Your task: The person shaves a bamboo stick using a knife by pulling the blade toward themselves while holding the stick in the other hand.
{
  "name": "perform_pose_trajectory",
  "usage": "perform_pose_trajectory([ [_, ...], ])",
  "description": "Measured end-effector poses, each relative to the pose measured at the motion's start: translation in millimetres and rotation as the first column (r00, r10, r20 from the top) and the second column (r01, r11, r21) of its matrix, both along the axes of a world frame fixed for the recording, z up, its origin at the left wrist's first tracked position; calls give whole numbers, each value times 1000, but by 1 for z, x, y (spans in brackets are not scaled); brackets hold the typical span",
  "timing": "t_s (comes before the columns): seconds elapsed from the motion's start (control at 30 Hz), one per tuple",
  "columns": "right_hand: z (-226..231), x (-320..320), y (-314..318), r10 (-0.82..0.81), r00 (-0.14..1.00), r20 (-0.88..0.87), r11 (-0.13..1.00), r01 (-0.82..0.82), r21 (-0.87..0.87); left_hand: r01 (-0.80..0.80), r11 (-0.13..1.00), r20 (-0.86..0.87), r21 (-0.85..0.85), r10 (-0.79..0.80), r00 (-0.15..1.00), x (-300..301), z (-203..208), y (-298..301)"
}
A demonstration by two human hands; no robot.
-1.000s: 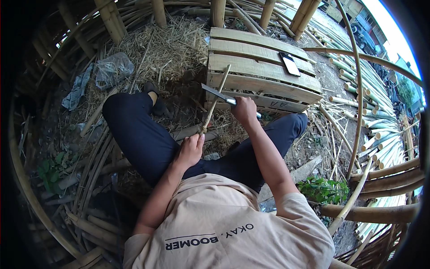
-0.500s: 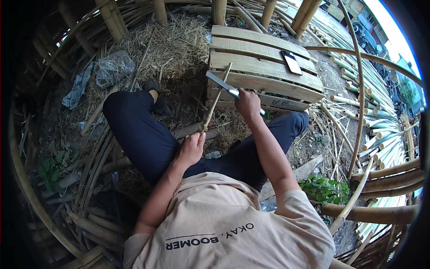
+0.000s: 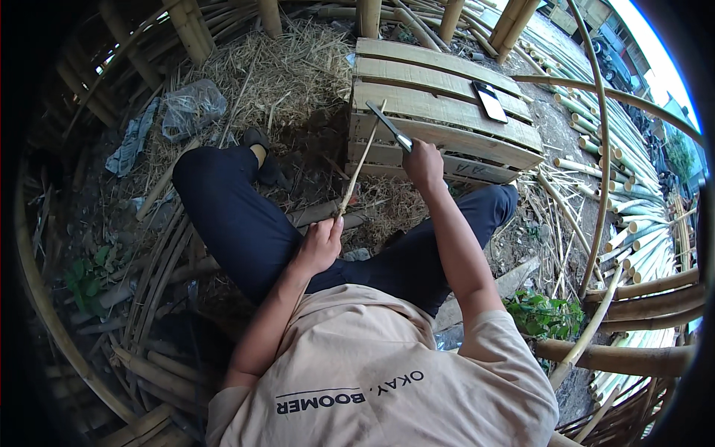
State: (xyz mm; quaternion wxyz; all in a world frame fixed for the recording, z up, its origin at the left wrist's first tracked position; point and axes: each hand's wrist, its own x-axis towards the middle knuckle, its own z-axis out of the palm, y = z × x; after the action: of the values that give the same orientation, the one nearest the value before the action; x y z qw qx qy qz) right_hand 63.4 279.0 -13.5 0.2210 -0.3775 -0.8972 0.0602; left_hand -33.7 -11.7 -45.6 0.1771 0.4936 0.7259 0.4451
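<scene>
My left hand (image 3: 322, 243) is closed around the lower end of a thin bamboo stick (image 3: 362, 161), which slants up and away to the wooden crate. In front of my right thigh, my right hand (image 3: 423, 162) grips the handle of a large knife (image 3: 389, 127). Its grey blade points up and to the left, and its tip end meets or crosses the stick near the far end. Whether the edge touches the stick I cannot tell. Beyond the hands stands the slatted wooden crate (image 3: 417, 96), with a phone (image 3: 489, 103) lying on its top.
Dry shavings (image 3: 279, 63) cover the ground at the far left, beside a clear plastic bag (image 3: 192, 110). Bamboo poles (image 3: 624, 190) are stacked along the right. A bent bamboo strip (image 3: 602, 149) arches up there. Green leaves (image 3: 547, 313) grow near my right elbow.
The knife and my right hand have shifted slightly up and right, toward the stick's far end. The blade now looks thinner, turned more edge-on. My left hand stays nearly in place.
</scene>
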Motion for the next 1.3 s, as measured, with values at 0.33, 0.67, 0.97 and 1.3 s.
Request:
perform_pose_trajectory([
  [0.33,32,-5,-9,90,989,117,995,-93,26,-55,998,-140,28,58,988,2,-3,0],
  [0.67,43,5,8,175,957,230,979,-194,67,-6,1000,-45,-5,5,999,-2,-7,-1],
  [0.97,52,0,12,157,955,253,982,-179,66,10,1000,-56,1,-10,998,-1,-6,-3],
  [1.3,55,-5,23,87,968,235,994,-101,45,-5,1000,-43,2,5,999,-2,-9,-3],
])
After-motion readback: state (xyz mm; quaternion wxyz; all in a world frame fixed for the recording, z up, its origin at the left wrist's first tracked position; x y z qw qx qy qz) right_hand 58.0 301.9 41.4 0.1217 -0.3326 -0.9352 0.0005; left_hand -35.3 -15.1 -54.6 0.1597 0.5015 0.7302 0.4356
